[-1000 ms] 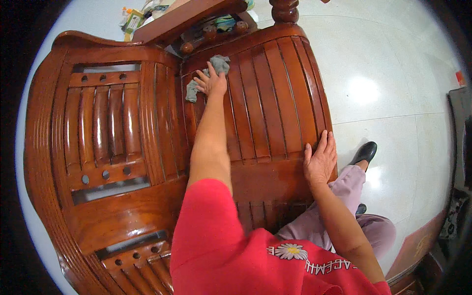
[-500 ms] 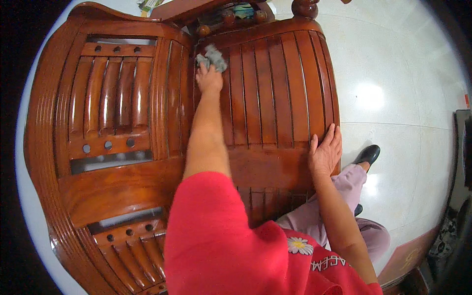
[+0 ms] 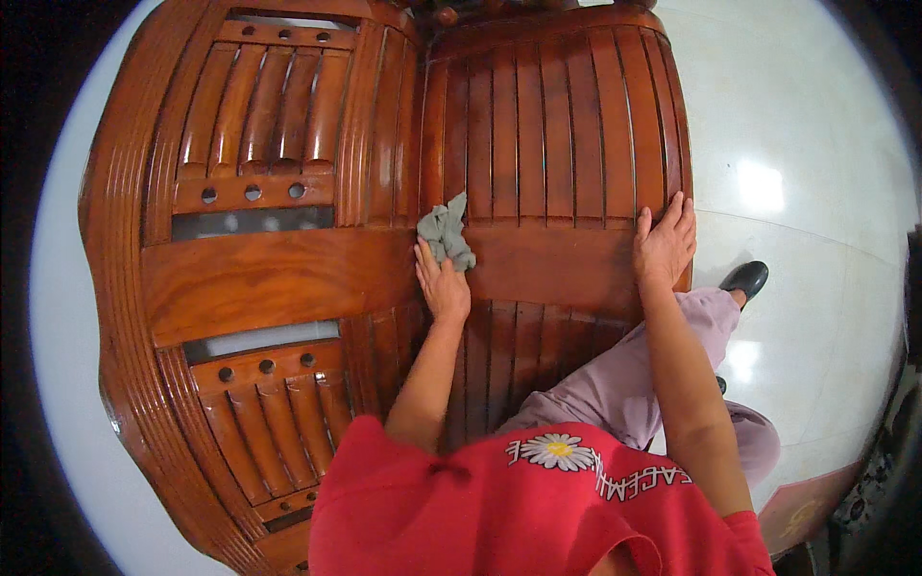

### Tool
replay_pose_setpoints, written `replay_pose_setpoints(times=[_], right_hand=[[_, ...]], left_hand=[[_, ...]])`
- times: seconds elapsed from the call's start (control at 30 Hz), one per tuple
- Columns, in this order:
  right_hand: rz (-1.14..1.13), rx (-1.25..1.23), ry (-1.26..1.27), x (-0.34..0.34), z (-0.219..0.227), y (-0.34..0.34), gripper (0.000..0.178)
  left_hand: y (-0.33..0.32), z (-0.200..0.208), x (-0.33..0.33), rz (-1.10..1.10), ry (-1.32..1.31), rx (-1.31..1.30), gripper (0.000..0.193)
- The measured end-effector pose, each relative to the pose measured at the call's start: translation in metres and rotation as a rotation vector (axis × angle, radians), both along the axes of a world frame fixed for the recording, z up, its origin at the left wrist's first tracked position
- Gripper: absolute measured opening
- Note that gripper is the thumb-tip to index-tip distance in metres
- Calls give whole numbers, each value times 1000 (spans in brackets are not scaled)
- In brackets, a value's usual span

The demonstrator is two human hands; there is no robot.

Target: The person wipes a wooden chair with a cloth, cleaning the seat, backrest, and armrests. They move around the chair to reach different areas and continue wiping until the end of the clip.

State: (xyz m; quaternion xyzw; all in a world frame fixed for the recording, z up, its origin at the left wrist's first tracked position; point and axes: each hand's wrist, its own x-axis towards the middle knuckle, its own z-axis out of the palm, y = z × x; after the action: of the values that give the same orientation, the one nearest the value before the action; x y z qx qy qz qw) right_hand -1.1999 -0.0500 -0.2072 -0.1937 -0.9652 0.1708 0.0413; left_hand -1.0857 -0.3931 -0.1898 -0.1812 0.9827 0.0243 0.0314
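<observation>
The left hand [image 3: 444, 286] lies flat with its fingers pressed down on a small crumpled grey cloth [image 3: 446, 232], which sits on the smooth middle board of the big reddish-brown slatted wooden bench [image 3: 567, 144], close to the seam beside the other slatted part. The right hand [image 3: 665, 242] is spread open and flat on the bench's right edge, holding nothing, above the shiny white tiled floor [image 3: 797, 173].

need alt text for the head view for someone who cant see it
Seen from above, a person in a red shirt presses a crumpled grey cloth against the slatted seat of a glossy reddish wooden bench with the left hand. The right hand lies flat, palm down, at the seat's right edge, beside a shiny white tiled floor.
</observation>
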Motion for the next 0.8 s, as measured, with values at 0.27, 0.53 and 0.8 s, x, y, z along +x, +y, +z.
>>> replay_pose_setpoints(times=[0.27, 0.53, 0.8], right_hand=[[19, -11, 23, 0, -1, 3, 70], [41, 34, -15, 4, 5, 1, 73], [14, 10, -7, 4, 9, 0, 72]], left_hand=[[-30, -31, -202, 274, 184, 176, 59], [-67, -42, -395, 274, 102, 135, 64], [-43, -41, -274, -44, 80, 53, 52]])
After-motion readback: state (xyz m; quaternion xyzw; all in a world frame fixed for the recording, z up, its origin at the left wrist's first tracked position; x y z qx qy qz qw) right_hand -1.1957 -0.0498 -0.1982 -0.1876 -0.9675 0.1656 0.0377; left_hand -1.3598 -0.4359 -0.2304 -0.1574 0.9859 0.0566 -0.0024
